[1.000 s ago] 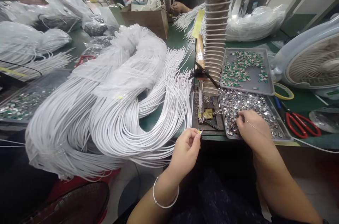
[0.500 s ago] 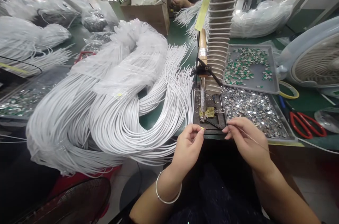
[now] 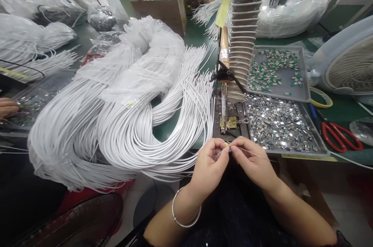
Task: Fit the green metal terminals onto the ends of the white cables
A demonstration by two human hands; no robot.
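Observation:
In front of the table edge my left hand (image 3: 212,161) pinches the end of a white cable, mostly hidden by the fingers, with a speck of yellow at the fingertips. My right hand (image 3: 252,163) meets it, thumb and forefinger closed. A thin solder wire (image 3: 256,154) runs back from them across that hand. Between both sets of fingertips sits a small dark piece, too small to make out. Just beyond stands a soldering iron (image 3: 223,99), its wooden handle held upright in a clamp and its tip down by a yellow sponge (image 3: 232,122).
A large bundle of white cables (image 3: 128,122) lies left. On the right are a tray of metal connector shells (image 3: 279,122), a tray of green-and-metal connectors (image 3: 291,87), red-handled pliers (image 3: 340,137) and a fan (image 3: 349,56). A ribbed hose (image 3: 246,25) hangs behind the iron. Another person's hand (image 3: 8,107) shows far left.
My right hand has moved left from the metal tray's corner to meet my left hand, which shifted slightly right. Another person's hand has appeared at the left edge.

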